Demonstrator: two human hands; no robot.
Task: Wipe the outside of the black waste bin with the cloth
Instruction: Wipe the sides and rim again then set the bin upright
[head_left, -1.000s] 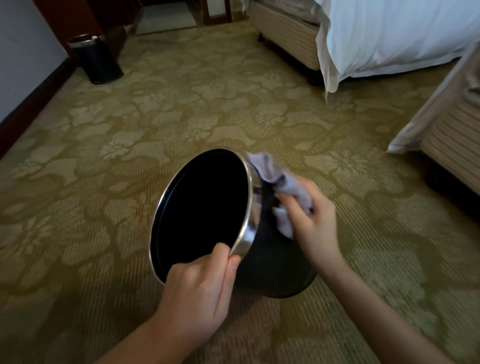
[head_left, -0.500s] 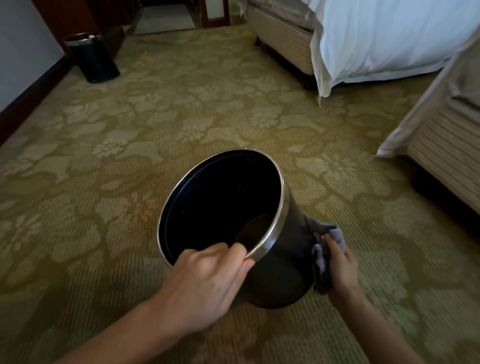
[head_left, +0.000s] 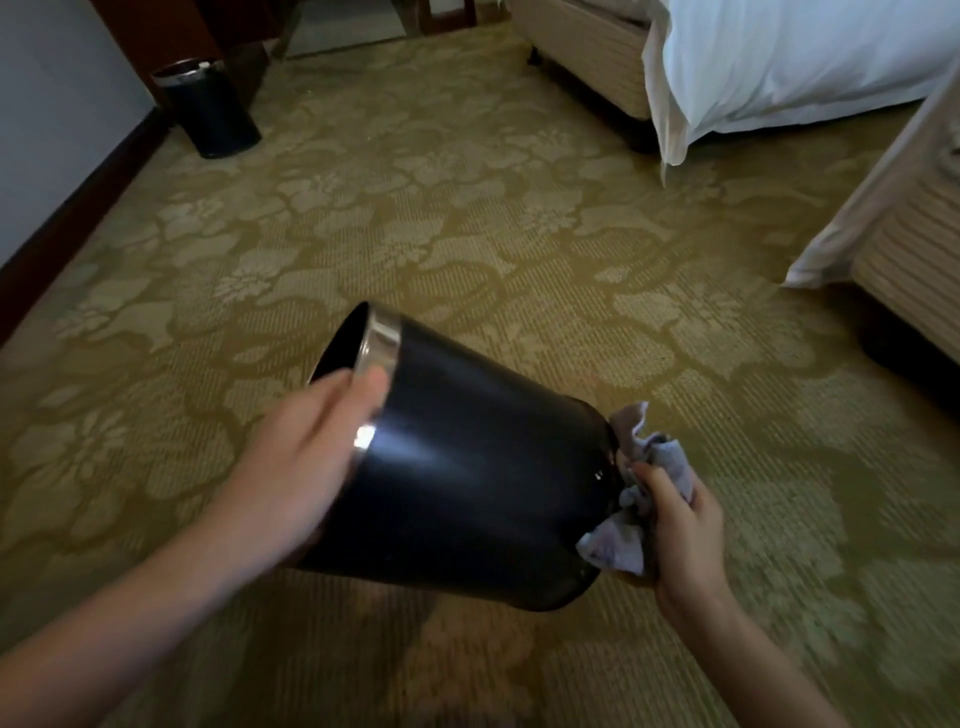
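The black waste bin (head_left: 467, 467) with a silver rim is tipped on its side above the carpet, mouth to the left and base to the right. My left hand (head_left: 306, 452) grips it at the rim, fingers over the silver band. My right hand (head_left: 680, 525) holds a crumpled grey cloth (head_left: 631, 499) pressed against the bin's base end. The underside of the bin is hidden.
A second black bin (head_left: 210, 106) stands by the wall at the far left. A bed with white sheets (head_left: 779, 57) fills the back right, and another bed base (head_left: 914, 249) juts in at the right. Patterned olive carpet (head_left: 467, 208) covers the floor.
The bin has tipped from mouth-toward-me to lying sideways. My right hand with the cloth slid from the rim down the side to the base end. My left hand kept its hold on the rim.
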